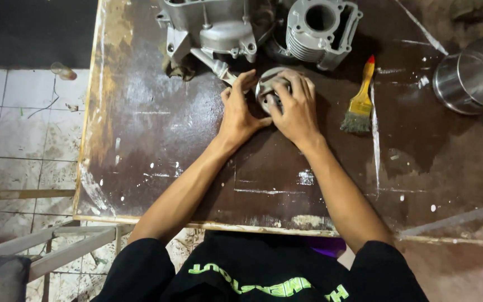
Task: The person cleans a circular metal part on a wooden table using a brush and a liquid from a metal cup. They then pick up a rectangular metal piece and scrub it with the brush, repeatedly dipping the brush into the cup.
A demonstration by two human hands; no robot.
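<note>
while both hands meet near the far edge of the worn brown tabletop (157, 140), the left hand (238, 114) and right hand (294, 109) curl their fingers around a small round metal piston (269, 89). just beyond it lie an engine crankcase (208, 28) and a finned cylinder block (320, 28), with a yellow-handled paintbrush (360, 100) to the right and a steel pot (473, 75) at the far right edge.

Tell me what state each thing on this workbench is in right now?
Left hand: resting on the table, fingers against the round metal part.
Right hand: grip closed over the round metal part.
Round metal part: held between both hands, on the table.
Engine case: lying on the table, untouched.
Finned cylinder: lying with its open bore showing.
Paintbrush: lying flat, bristles toward the person.
Steel pot: tipped, looks empty.
Table: worn, stained, paint-flecked.
</note>
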